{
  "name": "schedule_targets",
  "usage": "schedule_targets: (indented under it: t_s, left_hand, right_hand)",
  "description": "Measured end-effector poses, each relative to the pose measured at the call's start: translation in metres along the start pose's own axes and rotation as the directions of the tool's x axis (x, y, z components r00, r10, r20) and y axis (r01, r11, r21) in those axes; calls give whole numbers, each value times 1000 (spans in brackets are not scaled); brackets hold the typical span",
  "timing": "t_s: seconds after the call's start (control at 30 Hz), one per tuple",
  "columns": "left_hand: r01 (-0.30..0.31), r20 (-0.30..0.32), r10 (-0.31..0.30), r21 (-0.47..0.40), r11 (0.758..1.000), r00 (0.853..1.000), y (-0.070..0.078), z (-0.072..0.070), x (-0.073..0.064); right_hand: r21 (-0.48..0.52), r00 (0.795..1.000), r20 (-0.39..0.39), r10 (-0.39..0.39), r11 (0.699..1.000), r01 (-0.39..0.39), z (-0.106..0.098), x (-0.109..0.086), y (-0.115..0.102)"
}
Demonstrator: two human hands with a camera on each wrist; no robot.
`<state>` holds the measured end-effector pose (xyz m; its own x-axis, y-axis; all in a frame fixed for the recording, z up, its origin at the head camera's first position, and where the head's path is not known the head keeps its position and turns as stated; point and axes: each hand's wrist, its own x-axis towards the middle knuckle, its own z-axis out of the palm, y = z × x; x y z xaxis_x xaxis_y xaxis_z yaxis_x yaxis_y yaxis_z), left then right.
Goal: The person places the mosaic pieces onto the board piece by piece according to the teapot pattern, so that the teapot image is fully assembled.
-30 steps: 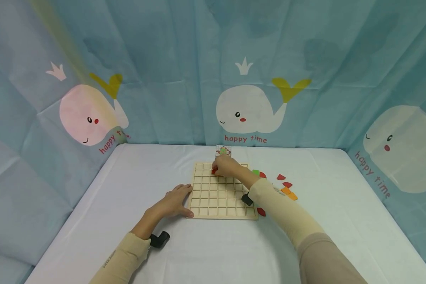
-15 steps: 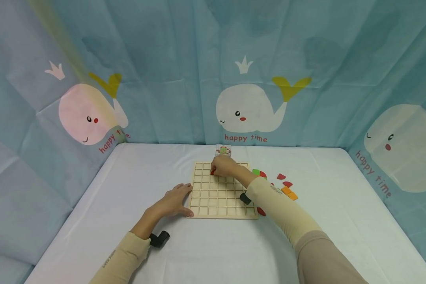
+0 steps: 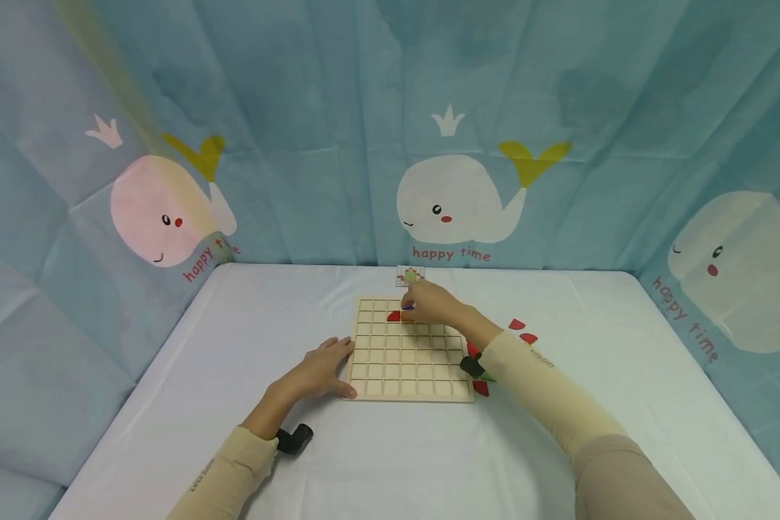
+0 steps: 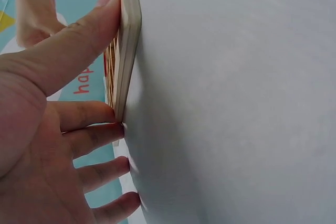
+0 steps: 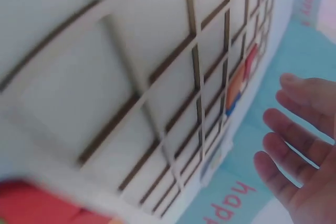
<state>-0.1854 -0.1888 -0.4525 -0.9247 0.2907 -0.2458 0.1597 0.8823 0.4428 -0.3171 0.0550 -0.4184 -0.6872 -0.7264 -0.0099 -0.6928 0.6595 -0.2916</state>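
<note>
My left hand (image 3: 321, 368) rests at the left edge of the wooden grid board (image 3: 390, 372). In the left wrist view the thumb (image 4: 100, 17) lies on the board's rim, the straight fingers spread along its side and the cloth. My right hand (image 3: 429, 302) is over the far part of the board. Its fingers are loosely bent, apart and hold nothing in the right wrist view. A red quarter-round piece (image 3: 394, 316) lies in the grid, beside an orange piece (image 5: 235, 85) and a blue piece (image 5: 232, 104). In the head view the right hand partly covers these two.
Behind the board lies a small pattern card (image 3: 409, 275). Red pieces (image 3: 516, 324) lie on the white table (image 3: 390, 462) to the right, some hidden by the right forearm. A green piece (image 3: 487, 376) shows beside the wrist camera (image 3: 472, 367). Printed curtains stand around the table.
My right hand has moved right, off the red piece, which now shows in the grid. The blue piece has come into view by the fingers. My left hand stays at the board's edge.
</note>
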Motion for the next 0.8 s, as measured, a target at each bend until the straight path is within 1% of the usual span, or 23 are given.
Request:
schedule_targets:
  t_s: [0.1, 0.17, 0.37, 0.47, 0.53, 0.57, 0.63, 0.77, 0.8]
  left_hand:
    - [-1, 5, 1, 14, 1000, 1000, 0, 0, 1]
    - [1, 4, -1, 19, 1000, 1000, 0, 0, 1]
    - [2, 12, -2, 16, 1000, 1000, -1, 2, 3]
    - [4, 11, -4, 15, 1000, 1000, 0, 2, 3]
    - [2, 8, -2, 16, 1000, 1000, 0, 2, 3]
    - [1, 6, -1, 17, 1000, 1000, 0, 2, 3]
    - [-2, 4, 2, 19, 1000, 1000, 0, 2, 3]
    - [-3, 9, 3, 24, 1000, 1000, 0, 2, 3]
    - [-2, 11, 2, 25, 1000, 1000, -1, 2, 3]
  right_hand:
    - [-14, 999, -33, 3, 1000, -3, -7, -17, 8]
    - [-17, 999, -45, 24, 1000, -25, -12, -29, 15]
    - [19, 989, -49, 138, 990, -137, -20, -61, 41]
    - [38, 981, -48, 189, 982, -187, -21, -75, 57]
    - [49, 971, -38, 236, 971, -234, -21, -83, 68]
    - [56, 962, -27, 270, 962, -269, -21, -87, 74]
    - [76, 936, 5, 351, 933, -351, -20, -95, 83]
    - [109, 867, 87, 491, 860, -498, -17, -110, 99]
    - [112, 856, 102, 507, 849, -517, -17, -114, 102]
